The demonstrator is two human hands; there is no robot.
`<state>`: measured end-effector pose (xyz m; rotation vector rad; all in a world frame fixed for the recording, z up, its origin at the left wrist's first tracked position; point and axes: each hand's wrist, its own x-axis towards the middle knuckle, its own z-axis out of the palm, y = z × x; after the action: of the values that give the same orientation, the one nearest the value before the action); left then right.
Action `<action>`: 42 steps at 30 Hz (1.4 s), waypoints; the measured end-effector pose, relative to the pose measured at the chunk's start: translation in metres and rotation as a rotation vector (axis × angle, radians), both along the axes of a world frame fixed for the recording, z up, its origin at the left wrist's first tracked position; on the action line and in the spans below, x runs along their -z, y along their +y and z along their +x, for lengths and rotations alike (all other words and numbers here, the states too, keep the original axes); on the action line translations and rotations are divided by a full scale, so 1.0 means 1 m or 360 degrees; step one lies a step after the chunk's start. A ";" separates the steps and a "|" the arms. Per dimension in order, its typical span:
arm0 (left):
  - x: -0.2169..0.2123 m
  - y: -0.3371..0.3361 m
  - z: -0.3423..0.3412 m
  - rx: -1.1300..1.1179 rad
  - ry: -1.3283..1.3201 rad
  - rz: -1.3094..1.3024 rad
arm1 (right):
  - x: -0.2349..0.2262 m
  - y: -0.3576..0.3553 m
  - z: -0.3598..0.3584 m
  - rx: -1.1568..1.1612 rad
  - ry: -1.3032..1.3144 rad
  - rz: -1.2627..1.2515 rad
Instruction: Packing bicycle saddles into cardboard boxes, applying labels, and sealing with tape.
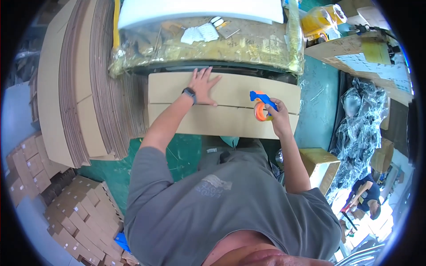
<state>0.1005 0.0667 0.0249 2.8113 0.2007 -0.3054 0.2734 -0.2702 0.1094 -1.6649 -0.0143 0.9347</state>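
A long brown cardboard box (224, 119) lies crosswise in front of me, its two top flaps meeting at a seam along the middle. My left hand (203, 86) rests spread and flat on the far flap, left of centre, a dark watch on the wrist. Over the right part of the box, my right hand (277, 117) grips a blue and orange tape dispenser (262, 98) with a roll on it. Whether any tape touches the cardboard, I cannot tell.
Flattened cardboard sheets (73, 84) stand stacked at the left. Beyond the box is a tape-covered workbench (257, 46) with papers and white foam (199, 9). Small cartons (84, 217) pile up lower left. Clear plastic wrap (361, 119) and another person (366, 195) are at the right.
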 end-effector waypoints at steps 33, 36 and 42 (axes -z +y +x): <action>-0.009 -0.020 -0.017 0.0032 0.0176 0.0056 | 0.147 -0.018 -0.282 -0.0680 -0.1091 -0.0985; 0.025 -0.023 -0.048 -0.0129 -0.0106 -0.0112 | 0.148 0.000 -0.269 -0.0784 -0.0616 -0.1262; -0.105 -0.034 -0.187 -0.0627 0.0380 -0.1731 | -0.102 0.048 -0.250 -0.0630 -0.0652 -0.0430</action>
<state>-0.0864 0.0324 0.1297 1.6201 0.4622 -0.4700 0.0233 -0.2221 0.2119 -2.1306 -0.5310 0.8946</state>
